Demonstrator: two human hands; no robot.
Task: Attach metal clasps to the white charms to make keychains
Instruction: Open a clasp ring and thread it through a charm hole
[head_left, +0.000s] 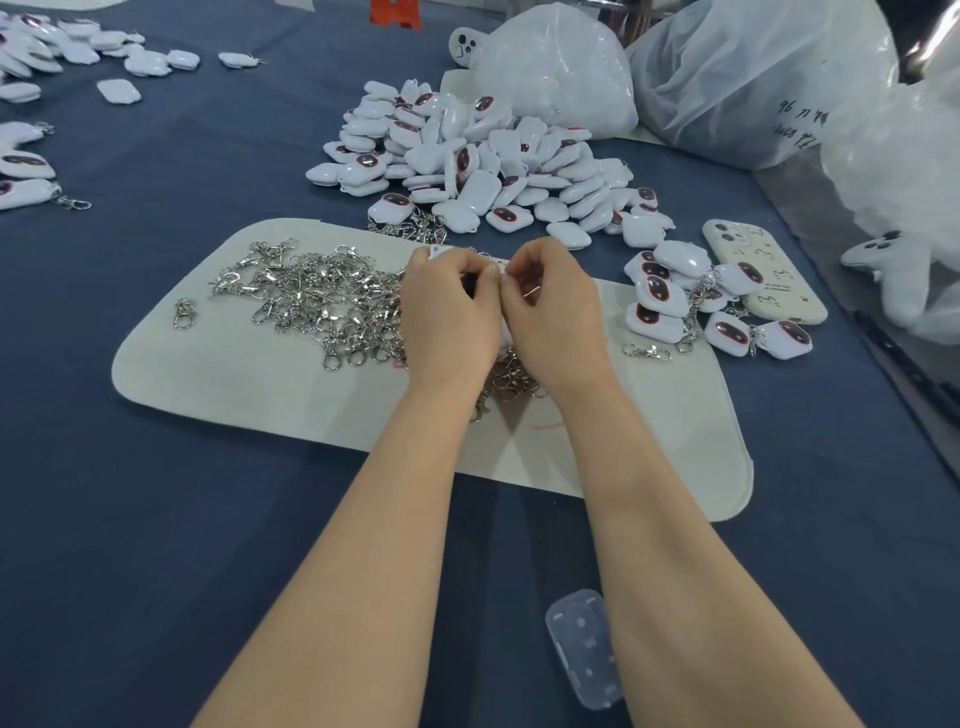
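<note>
Navy cloth (156, 519), glossy pillowy charms (483, 156), tangled silvery clasps (311, 296)

- A heap of charms (467, 161) lay on the table (156, 519) beyond the pale mat (260, 395): glossy, rounded and white, some showing a dark oval rimmed in pink.
- A tangle of clasps (311, 296), silver swivel hooks with rings, lay on the mat's left half.
- Two single clasps lay apart on the mat, one at the left (183, 313) and one at the right (647, 352).
- Finished keychains (670, 296), charms with clasps hooked on, were clustered at the mat's right edge; more (31, 171) lay at the table's far left.
- One charm (435, 253) showed only a white corner above the left hand (447, 312); one clasp (532, 294) glinted in the right hand (553, 312).
</note>
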